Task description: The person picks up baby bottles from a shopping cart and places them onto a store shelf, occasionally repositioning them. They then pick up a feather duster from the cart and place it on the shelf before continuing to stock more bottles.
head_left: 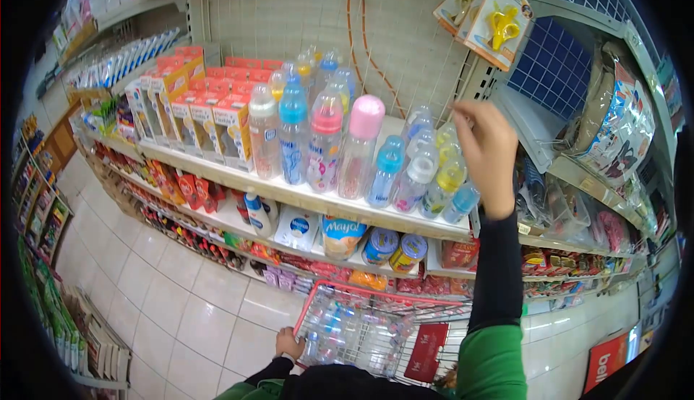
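Observation:
My right hand (pixel 488 154) is raised over the right end of the bottle shelf, beside small baby bottles with yellow (pixel 451 174) and blue caps (pixel 463 199). Its fingers are bent and apart, and nothing shows in them. Down at the lower middle, my left hand (pixel 289 343) grips the edge of a shopping cart (pixel 312 306) with a red rim. Clear baby bottles (pixel 347 331) lie inside the cart. Taller bottles stand in a row on the shelf, among them one with a pink cap (pixel 366 116) and one with a blue cap (pixel 293 103).
Orange-and-white boxes (pixel 217 129) fill the shelf's left part. Lower shelves hold a Mayo! pack (pixel 343 235), tins (pixel 380 245) and bags. Carded yellow teethers (pixel 504 27) hang at upper right, near plastic-wrapped goods (pixel 614 125). A tiled floor (pixel 181 313) lies left of the cart.

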A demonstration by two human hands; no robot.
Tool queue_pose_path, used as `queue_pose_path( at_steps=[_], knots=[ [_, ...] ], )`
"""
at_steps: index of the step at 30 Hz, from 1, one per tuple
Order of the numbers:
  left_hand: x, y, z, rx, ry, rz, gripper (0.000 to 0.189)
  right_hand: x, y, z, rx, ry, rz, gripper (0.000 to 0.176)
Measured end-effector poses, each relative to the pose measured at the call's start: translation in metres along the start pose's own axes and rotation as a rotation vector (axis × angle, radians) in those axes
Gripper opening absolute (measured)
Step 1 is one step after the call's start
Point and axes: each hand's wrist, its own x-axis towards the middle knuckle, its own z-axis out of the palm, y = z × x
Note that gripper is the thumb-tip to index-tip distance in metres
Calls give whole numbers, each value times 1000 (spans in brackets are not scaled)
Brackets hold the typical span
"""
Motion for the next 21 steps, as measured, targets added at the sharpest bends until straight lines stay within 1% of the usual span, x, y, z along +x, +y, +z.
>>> queue_pose_path(
  at_steps=[1,2,5,6,7,9,10,12,13,14,16,17,18,20,21],
  knots=[
    [1,7,-10,5,-28,-8,44,-28,-11,-5,-59,0,-30,16],
    [-1,6,-9,4,-31,1,44,-55,-19,-9,-121,13,-62,17],
    [2,2,-8,-18,-44,11,45,-128,-36,-4,-127,-146,40,23],
    [4,2,-8,-12,-42,23,45,-145,-37,2,-109,-205,71,26],
    [4,3,-7,-20,-55,5,45,-154,-42,6,-113,-196,77,26],
    [1,2,-7,-35,-65,-6,47,-169,-53,9,-122,-281,97,31],
    [1,0,-4,-30,-72,-6,47,-177,-58,5,-123,-283,106,31],
    [3,-5,-5,-27,-101,35,50,-191,-67,-3,-91,-206,174,44],
    [1,-5,-6,-61,-84,35,52,-202,-73,-8,-90,-134,242,51],
    [1,-7,-7,-42,-92,38,52,-216,-75,-12,-126,-84,278,59],
    [2,-16,-7,-75,-79,130,53,-254,-71,-19,-156,3,333,67],
    [0,-20,-7,-25,-102,120,53,-278,-68,-23,-213,-45,381,74],
    [1,-20,-11,28,-136,107,53,-306,-66,-27,-23,-67,587,78],
    [-1,-25,-8,48,-185,100,50,-341,-71,-51,59,-430,908,74],
    [-6,-24,-11,-4,-163,107,46,-377,-61,-53,102,-564,969,57]
  ],
)
